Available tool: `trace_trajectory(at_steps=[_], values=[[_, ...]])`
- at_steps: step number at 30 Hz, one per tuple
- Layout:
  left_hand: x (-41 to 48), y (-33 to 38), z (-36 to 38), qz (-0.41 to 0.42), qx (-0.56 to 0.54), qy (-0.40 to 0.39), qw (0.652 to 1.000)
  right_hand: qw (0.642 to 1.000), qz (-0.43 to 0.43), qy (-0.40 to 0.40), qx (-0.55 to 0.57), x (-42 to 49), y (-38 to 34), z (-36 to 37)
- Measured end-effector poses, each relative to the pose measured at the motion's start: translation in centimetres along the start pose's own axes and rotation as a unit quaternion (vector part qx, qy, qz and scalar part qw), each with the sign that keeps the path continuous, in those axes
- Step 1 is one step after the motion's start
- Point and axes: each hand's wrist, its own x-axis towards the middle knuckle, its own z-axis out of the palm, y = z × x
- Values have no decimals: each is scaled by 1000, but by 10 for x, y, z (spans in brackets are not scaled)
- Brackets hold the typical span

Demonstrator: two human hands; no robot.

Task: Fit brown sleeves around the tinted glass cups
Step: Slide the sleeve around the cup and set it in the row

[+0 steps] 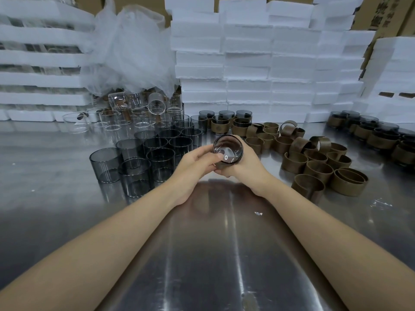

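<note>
- Judged best practice: the sleeve should be kept square to the tinted glass cup point(228, 149) and pressed evenly all round, so it did not skew.
- The left hand point(197, 161) and right hand point(247, 164) curled round the cup from either side, above the bench point(213, 254).
- Loose brown sleeves point(314, 158) lay right of the cup, and bare tinted cups point(157, 153) lay left of it.

Smoky grey cups point(134, 162) on the left, brown sleeves point(318, 169) piled right, all on a streaky silver table point(213, 254). Behind them, white foam point(247, 63) stacks up, with clear glasses point(76, 122) and tan cardboard point(363, 21) at the edges.
</note>
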Motion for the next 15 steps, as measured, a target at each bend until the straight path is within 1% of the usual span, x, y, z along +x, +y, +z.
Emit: trace_trajectory(at_steps=[4, 8, 10, 12, 14, 15], values=[[2, 0, -1, -9, -41, 10, 999, 997, -52, -2, -49, -2, -1, 5], [1, 3, 0, -12, -46, 24, 999, 988, -124, -15, -93, -5, -2, 8], [1, 5, 2, -20, -43, 28, 998, 990, -102, -29, -88, -5, -2, 8], [0, 6, 4, -30, -45, 28, 998, 997, -41, -42, -52, -5, -3, 9], [0, 7, 7, -23, -22, 23, 999, 998, 26, -32, 43, -3, -7, 10], [-1, 8, 8, -19, 4, 24, 1000, 993, 51, -16, 106, -3, -10, 10]])
